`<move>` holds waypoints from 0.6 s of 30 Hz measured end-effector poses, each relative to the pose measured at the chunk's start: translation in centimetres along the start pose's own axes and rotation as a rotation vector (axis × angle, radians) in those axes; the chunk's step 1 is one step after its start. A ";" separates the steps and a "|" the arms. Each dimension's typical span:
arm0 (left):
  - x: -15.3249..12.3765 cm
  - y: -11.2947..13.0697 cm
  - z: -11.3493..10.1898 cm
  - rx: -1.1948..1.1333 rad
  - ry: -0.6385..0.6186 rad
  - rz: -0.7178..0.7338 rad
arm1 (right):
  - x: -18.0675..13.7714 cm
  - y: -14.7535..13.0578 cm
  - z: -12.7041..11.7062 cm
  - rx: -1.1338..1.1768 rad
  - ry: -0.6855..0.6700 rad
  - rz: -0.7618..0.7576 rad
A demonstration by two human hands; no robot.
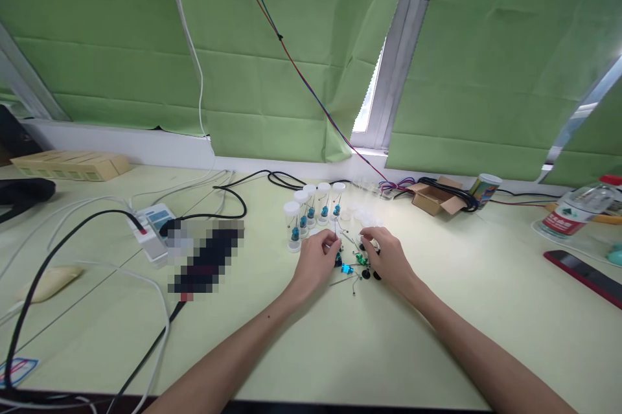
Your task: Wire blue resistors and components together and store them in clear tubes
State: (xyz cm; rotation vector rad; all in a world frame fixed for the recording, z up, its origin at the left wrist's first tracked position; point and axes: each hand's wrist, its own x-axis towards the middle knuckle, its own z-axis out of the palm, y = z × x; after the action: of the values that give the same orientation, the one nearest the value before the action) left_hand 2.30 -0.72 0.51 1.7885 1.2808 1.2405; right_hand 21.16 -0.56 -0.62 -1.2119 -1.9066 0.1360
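My left hand (321, 252) is closed in a pinch on a thin metal rod (335, 227) that sticks up above the fingertips. Just below those fingers is a small dark part, partly hidden. Across from it, my right hand (389, 255) has its fingers curled in at the edge of the loose parts; whatever it grips is too small to make out. Between the hands lie a bright blue part (346, 269), a green part (361, 259), black round pieces (366, 274) and several thin rods. Clear tubes with white caps (292, 226) stand behind my left hand, with blue parts and rods inside.
A power strip (151, 236) with cables lies on the left. Toward the back right are an open cardboard box (435, 199), a black cable coil and a can (484, 190). A water bottle (576, 210) and a phone (586, 276) are far right.
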 end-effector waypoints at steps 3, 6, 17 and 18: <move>0.1 -0.1 0.1 -0.022 -0.030 0.004 | 0.0 -0.2 0.0 0.032 0.013 0.022; 0.0 -0.2 0.2 -0.056 -0.076 -0.012 | -0.1 -0.2 0.0 0.073 0.021 0.018; 0.3 -0.7 0.6 -0.166 -0.098 -0.142 | -0.3 0.6 0.2 -0.003 -0.157 -0.034; 0.2 -0.7 0.6 -0.183 -0.103 -0.153 | -0.3 0.5 0.2 -0.013 -0.178 -0.035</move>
State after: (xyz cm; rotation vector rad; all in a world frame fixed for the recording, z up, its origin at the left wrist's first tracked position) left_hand 2.63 -0.22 -0.24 1.5739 1.1827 1.1272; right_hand 21.42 -0.47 -1.24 -1.2080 -2.0839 0.2194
